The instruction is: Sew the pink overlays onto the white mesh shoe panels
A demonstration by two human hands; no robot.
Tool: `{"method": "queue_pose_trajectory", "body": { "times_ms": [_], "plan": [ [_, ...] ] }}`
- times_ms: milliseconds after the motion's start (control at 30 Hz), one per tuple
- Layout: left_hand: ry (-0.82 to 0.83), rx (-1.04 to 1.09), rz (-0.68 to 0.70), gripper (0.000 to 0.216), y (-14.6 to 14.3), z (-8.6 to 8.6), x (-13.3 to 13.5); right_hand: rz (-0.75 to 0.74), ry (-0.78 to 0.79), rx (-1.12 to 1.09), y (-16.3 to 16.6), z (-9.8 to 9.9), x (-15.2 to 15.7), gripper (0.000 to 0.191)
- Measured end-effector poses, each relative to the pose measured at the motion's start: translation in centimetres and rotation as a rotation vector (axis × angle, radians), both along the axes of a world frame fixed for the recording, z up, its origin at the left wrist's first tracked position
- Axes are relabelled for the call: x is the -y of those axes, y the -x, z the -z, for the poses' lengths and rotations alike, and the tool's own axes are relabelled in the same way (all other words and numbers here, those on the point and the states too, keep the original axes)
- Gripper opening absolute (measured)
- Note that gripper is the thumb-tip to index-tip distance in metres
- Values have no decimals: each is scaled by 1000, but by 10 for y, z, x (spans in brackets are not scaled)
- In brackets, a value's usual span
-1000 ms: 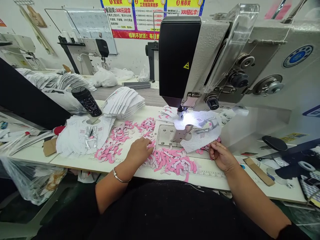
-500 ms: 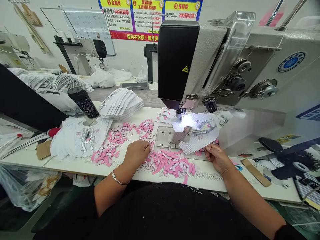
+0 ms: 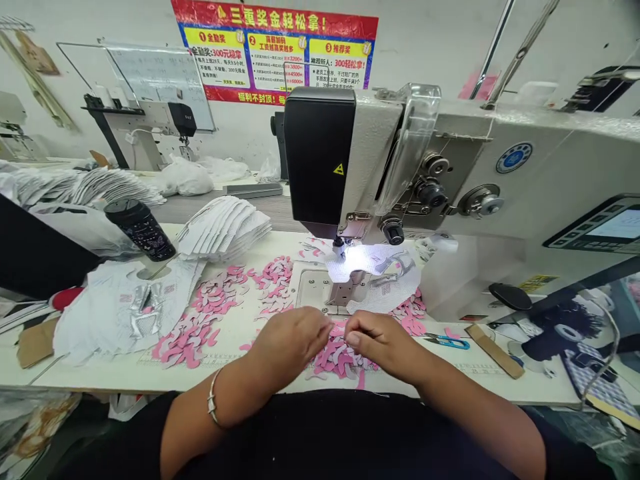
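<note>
While hovering over loose pink foam cut-outs (image 3: 340, 355): bare left hand (image 3: 290, 341), bare right hand (image 3: 383, 343), both curled, hold on any piece impossible to tell.
White mesh panel (image 3: 383, 283) just ahead, under steel sewing needle (image 3: 339, 245). Risk: needle prick if reaching too far; cut-outs scattered if brushed.

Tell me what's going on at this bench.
A person sits at an industrial sewing machine, left hand and right hand meeting above a heap of small pink cut pieces; whether the fingers pinch one is hidden. A white mesh panel lies on the machine's plate beneath the needle. Blue-handled thread snips lie to the right, and a stack of white panels sits behind the pink pieces.
</note>
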State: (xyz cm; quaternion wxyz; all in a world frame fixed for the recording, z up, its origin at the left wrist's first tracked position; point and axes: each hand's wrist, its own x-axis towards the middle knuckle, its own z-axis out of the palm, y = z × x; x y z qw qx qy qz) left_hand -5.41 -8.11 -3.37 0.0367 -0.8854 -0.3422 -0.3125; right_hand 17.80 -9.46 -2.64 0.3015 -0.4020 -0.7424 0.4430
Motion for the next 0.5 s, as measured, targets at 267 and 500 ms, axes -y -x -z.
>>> {"method": "queue_pose_trajectory", "body": {
  "times_ms": [267,500],
  "plan": [
    [220,146,175,7,-8,-13,-4,-9,-72,98,11,-17,-17,23],
    [834,128,10,20,-12,-59,-24,-61,-470,320,10,-44,-33,23]
  ]
}}
